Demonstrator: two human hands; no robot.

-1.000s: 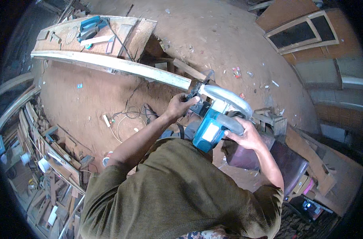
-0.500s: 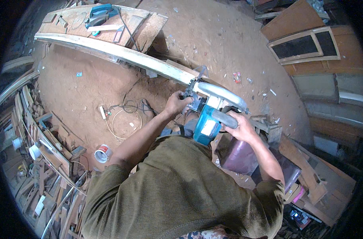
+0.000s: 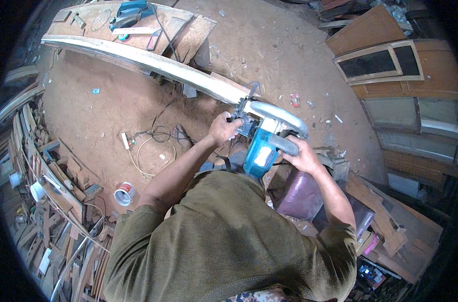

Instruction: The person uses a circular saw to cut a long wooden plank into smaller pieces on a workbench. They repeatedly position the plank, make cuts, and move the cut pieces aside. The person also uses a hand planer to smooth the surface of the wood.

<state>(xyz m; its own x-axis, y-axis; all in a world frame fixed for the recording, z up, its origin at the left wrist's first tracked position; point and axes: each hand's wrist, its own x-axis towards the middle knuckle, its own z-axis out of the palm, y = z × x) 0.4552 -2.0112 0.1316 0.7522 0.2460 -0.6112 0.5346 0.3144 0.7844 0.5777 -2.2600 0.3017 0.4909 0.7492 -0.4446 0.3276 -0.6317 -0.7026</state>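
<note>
Saw label (image 3: 262,156), bucket print (image 3: 127,186), unreadable (too small)

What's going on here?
The person's right grip holds the curved grey handle of a teal, silver-guarded circular saw, while the left grip holds it near its front. The saw's front is at the near end of a long, pale wooden beam; whether it is cutting cannot be told.

The wooden bench (image 3: 91,28) bears a teal power tool (image 3: 133,8) and a hammer (image 3: 78,20)
</note>
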